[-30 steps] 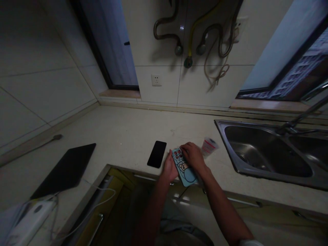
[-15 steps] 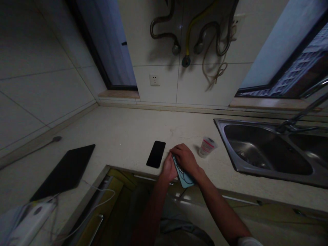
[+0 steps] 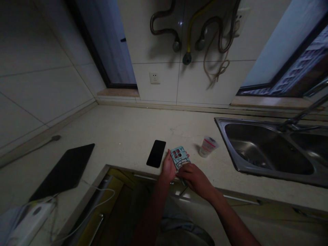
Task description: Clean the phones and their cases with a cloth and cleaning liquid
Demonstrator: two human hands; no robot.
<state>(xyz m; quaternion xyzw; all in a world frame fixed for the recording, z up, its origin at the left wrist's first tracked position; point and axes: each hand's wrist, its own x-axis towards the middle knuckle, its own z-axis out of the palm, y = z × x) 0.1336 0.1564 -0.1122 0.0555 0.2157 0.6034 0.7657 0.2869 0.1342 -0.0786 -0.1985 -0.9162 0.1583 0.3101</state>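
Observation:
Both of my hands hold a light blue phone case (image 3: 179,156) with camera cutouts and a cartoon print, just over the counter's front edge. My left hand (image 3: 167,169) grips its left side. My right hand (image 3: 192,176) is closed on its lower end and covers that part. A black phone (image 3: 156,153) lies flat on the beige counter (image 3: 123,133), just left of my left hand. A small clear cup with a red band (image 3: 206,146) stands to the right of the case.
A steel double sink (image 3: 269,150) with a tap fills the right. A black tablet (image 3: 64,171) lies at the left, with a white device and cable (image 3: 33,213) near the corner. Hoses (image 3: 189,30) and a wall socket (image 3: 154,78) are on the tiled wall. An open cabinet sits below.
My right hand slid from the case's upper end down to its lower end, uncovering the camera cutouts. The case now points further from me. The phone and cup have not moved.

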